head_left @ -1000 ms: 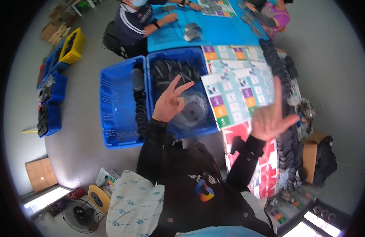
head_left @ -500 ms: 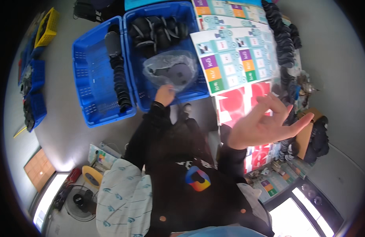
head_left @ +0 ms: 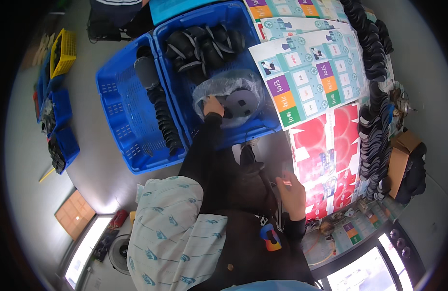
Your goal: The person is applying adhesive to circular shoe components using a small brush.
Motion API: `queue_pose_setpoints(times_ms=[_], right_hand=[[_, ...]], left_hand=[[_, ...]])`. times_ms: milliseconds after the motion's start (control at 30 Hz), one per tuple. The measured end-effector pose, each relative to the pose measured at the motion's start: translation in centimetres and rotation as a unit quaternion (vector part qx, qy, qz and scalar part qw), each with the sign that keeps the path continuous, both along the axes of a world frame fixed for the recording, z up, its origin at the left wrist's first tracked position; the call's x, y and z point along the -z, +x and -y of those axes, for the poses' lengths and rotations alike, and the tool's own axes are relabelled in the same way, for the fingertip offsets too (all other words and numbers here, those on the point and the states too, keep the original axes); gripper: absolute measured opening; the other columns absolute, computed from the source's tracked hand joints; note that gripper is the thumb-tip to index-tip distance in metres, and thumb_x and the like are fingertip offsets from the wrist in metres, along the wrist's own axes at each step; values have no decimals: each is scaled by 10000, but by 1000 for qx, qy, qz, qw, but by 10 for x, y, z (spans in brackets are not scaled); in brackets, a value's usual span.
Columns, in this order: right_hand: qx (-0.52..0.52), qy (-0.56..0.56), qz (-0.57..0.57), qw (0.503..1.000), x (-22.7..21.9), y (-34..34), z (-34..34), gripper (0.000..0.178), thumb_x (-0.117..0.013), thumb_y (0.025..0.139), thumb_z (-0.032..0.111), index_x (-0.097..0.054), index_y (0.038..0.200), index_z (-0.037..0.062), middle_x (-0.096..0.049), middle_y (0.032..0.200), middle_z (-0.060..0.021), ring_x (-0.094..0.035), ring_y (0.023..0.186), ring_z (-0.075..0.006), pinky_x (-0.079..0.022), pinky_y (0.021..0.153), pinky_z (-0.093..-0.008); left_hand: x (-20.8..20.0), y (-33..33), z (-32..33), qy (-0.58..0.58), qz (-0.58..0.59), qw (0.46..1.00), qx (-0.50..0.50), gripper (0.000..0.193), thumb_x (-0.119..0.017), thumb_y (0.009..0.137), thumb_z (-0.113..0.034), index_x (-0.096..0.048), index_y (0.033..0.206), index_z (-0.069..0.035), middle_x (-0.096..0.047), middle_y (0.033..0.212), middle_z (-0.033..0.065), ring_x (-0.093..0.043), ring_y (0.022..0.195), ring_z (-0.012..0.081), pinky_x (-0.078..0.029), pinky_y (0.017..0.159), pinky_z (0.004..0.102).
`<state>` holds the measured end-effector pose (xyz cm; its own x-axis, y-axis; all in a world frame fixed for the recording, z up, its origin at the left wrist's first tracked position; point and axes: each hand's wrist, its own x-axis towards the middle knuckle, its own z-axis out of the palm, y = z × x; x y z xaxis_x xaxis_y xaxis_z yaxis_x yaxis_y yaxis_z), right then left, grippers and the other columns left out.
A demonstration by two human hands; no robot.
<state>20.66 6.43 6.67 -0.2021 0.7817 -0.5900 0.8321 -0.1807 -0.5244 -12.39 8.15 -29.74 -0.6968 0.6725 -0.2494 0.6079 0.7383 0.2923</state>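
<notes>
My left hand (head_left: 214, 105) reaches into a clear plastic bag (head_left: 255, 87) in the blue crate (head_left: 178, 104). Its fingers are bent and partly hidden at the bag's left side; what they hold, if anything, I cannot make out. Beside them in the bag lie dark grey, flat rounded pieces (head_left: 243, 99) with small black squares. Lower right, my right hand (head_left: 292, 196) hovers in front of my dark apron, fingers loosely bent and apart, with nothing visible in them. Black curved pieces with pale edges (head_left: 204, 48) are heaped at the crate's far end.
A second blue crate (head_left: 118, 109) on the left holds a row of nested black pieces (head_left: 165, 119). Printed sheets (head_left: 301, 72) and red sheets (head_left: 311, 145) cover the right side, bordered by stacked black pieces (head_left: 372, 140). An open cardboard box (head_left: 401, 155) stands beyond. Another person is partly visible at the top.
My left hand has moved from the bag's near edge farther into it. My right hand has dropped from above the red sheets toward my apron, its fingers less spread. The view has shifted.
</notes>
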Motion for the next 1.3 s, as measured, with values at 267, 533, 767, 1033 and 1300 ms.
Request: queue_pose_setpoints(times_ms=[267, 533, 767, 1033, 1300], right_hand=[[87, -9, -5, 996, -14, 8, 7, 383, -729, 957, 225, -656, 1260, 3, -757, 997, -183, -752, 973, -266, -570, 835, -358], [79, 44, -54, 994, -24, 21, 30, 370, -710, 952, 224, -660, 1246, 7, -755, 1021, -196, -759, 931, -313, -585, 800, -383], [58, 107, -258, 959, -33, 24, 55, 584, -804, 894, 239, -577, 1383, 13, -733, 1156, -200, -725, 1090, -299, -577, 897, -382], [127, 111, -398, 902, -24, 47, 78, 391, -852, 842, 142, -658, 1148, -5, -721, 967, -141, -686, 870, -175, -555, 768, -324], [160, 337, -310, 874, 46, 85, 93, 217, -785, 899, 198, -748, 1013, 16, -703, 892, -222, -719, 821, -394, -546, 700, -404]], left_hand=[[8, 8, 31, 86, 14, 996, 30, 675, -908, 723, -355, -639, 1259, -45, -670, 1176, 231, -584, 1193, 421, -495, 995, 468], [-111, 23, 17, 5, 209, 978, -26, 634, -728, 829, -210, -491, 1368, 26, -673, 1141, 355, -651, 1074, 508, -523, 930, 525], [-334, 24, 86, 297, 517, 802, 45, 609, -752, 904, -87, -494, 1449, 1, -685, 1255, 162, -682, 1118, 248, -543, 958, 361], [-378, 155, 156, 251, 644, 719, 73, 559, -728, 943, -64, -515, 1456, -6, -642, 1320, 66, -620, 1185, 176, -507, 1014, 327], [-316, 202, 172, 182, 733, 655, -18, 442, -668, 1009, -96, -546, 1425, -8, -656, 1324, 84, -645, 1177, 201, -521, 1012, 356]])
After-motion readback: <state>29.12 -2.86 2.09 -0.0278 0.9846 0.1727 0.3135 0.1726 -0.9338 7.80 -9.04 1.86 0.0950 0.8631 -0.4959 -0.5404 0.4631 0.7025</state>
